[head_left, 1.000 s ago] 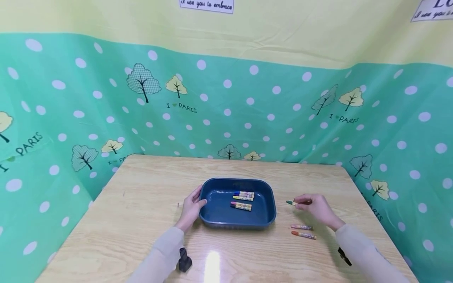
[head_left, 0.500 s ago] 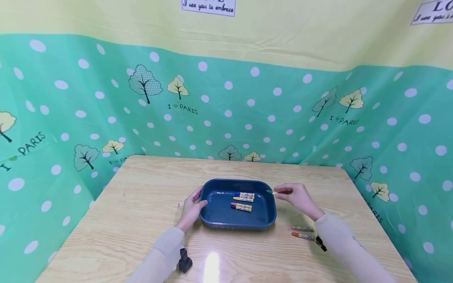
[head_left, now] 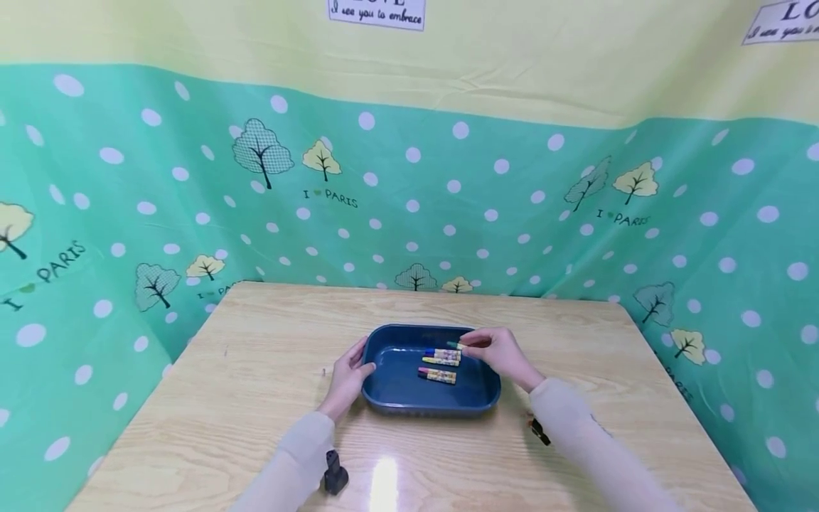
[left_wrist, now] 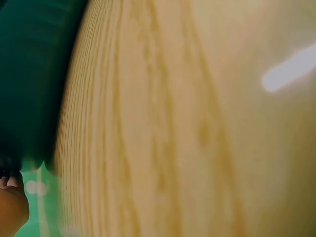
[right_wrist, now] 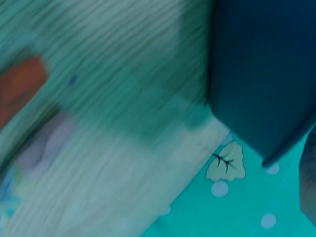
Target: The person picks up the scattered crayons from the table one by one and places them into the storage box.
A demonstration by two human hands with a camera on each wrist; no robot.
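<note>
A dark blue rectangular tray [head_left: 429, 410] stands mid-table. My left hand [head_left: 346, 380] grips its left rim, thumb over the edge and fingers outside. Between thumb and fingertips, my right hand [head_left: 502, 353] pinches a green crayon [head_left: 454, 345] over the tray's back right part. Inside lie a blue crayon [head_left: 443, 353], a yellow crayon [head_left: 441, 361] and, nearer the front, a pink and dark pair [head_left: 438, 375]. Outside, to the tray's right, the right wrist view has an orange crayon [right_wrist: 22, 86] and a pinkish crayon [right_wrist: 47, 143]; the right forearm mostly hides them in the head view.
The wooden table [head_left: 269, 341] ends at a green dotted curtain [head_left: 409, 178] behind and at both sides. A black wrist camera [head_left: 335, 473] sits by the left sleeve. Light glares off the table front [head_left: 384, 476].
My right hand has carried the green crayon leftward from beside the tray, past its right rim, to over its inside. The left hand has stayed on the left rim.
</note>
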